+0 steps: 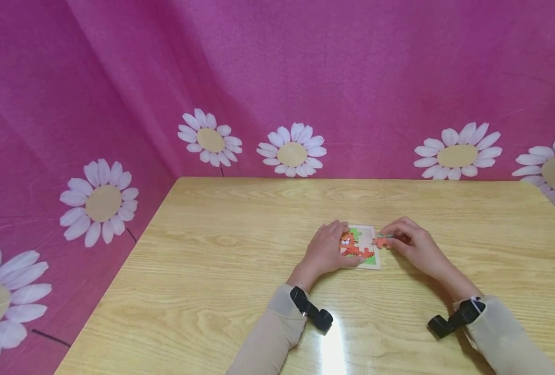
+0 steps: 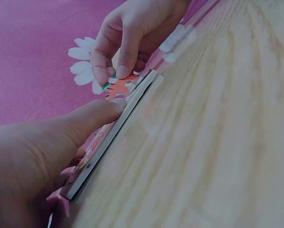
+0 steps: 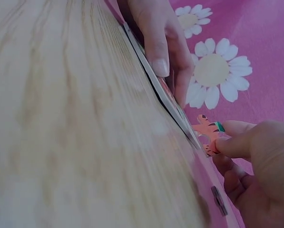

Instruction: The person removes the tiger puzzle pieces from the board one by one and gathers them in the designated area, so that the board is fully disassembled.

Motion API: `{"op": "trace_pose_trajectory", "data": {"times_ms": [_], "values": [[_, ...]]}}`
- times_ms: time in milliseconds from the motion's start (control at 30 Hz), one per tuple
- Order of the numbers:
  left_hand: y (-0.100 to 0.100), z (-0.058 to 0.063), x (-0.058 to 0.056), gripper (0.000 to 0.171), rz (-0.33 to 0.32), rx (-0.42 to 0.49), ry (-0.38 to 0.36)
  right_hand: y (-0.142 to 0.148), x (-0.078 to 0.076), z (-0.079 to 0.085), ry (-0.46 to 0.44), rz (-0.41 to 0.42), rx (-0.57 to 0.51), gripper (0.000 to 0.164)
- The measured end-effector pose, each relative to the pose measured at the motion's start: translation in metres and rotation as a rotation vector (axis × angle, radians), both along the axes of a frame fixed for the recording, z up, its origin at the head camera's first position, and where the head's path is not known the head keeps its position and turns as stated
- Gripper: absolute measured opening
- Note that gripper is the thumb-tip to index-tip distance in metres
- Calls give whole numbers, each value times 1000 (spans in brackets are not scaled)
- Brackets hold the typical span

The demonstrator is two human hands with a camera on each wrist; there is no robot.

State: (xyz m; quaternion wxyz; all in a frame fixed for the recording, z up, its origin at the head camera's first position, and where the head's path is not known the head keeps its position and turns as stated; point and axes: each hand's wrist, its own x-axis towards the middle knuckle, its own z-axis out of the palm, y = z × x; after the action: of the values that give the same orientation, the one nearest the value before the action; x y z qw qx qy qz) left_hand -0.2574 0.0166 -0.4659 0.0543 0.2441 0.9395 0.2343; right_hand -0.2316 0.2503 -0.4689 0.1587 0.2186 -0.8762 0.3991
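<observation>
A small square jigsaw puzzle board (image 1: pixel 366 239) with a pale rim lies flat on the table, its picture an orange tiger on green. Several pieces are in its left and lower parts; bare tray shows at the upper right. My left hand (image 1: pixel 325 249) holds the board from the left, thumb along the near edge and fingers round the far side. At the right rim, my right hand (image 1: pixel 413 246) pinches an orange puzzle piece (image 3: pixel 207 131) with black stripes and a green corner between thumb and fingers. The piece is tilted and overlaps the rim in the head view.
The wood-grain table (image 1: pixel 202 250) runs back to a magenta curtain (image 1: pixel 352 67) with white daisies. A small flat dark-edged thing (image 3: pixel 219 200) lies below the right hand in the right wrist view. Each wrist wears a black camera mount (image 1: pixel 311 310).
</observation>
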Motion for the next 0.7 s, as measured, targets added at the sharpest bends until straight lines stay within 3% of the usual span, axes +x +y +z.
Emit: {"op": "trace_pose_trajectory", "data": {"times_ms": [700], "values": [[-2, 0, -1, 77, -15, -7, 1, 32, 3, -1, 40, -42, 30, 25]]}}
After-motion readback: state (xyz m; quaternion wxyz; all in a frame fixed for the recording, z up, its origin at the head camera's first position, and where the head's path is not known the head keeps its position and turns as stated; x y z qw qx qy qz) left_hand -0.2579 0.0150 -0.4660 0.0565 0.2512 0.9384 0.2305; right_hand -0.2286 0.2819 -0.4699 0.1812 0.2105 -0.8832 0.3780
